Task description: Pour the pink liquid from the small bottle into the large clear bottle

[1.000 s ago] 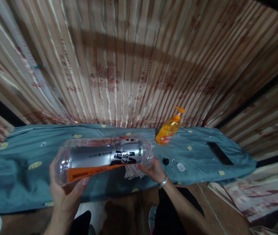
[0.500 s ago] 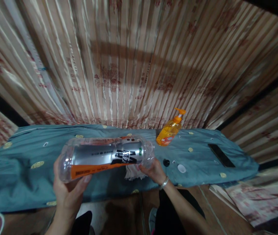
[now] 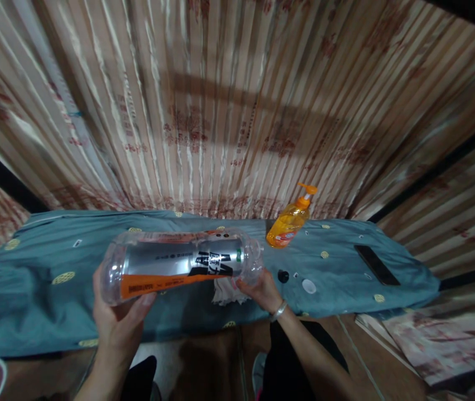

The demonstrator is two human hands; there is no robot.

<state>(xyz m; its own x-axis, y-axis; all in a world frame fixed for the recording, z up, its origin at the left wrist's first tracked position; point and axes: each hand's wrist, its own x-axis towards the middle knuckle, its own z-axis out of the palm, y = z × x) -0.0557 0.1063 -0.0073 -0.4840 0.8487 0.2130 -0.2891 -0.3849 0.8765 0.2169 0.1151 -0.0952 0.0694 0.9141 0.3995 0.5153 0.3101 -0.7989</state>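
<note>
Across the upper frame, a striped beige curtain. Below it, spanning the middle band, a teal cloth-covered table.

At centre, a large clear plastic bottle with silver and orange label, held sideways just above the cloth, long axis running left to right. Base cupped in the left hand at lower left, fingers curled around it. Neck end gripped by the right hand at lower centre, seemingly pressing a white crumpled cloth too.

Right of centre, well apart: an orange pump dispenser bottle, a black phone, a small black cap, a white disc.
</note>
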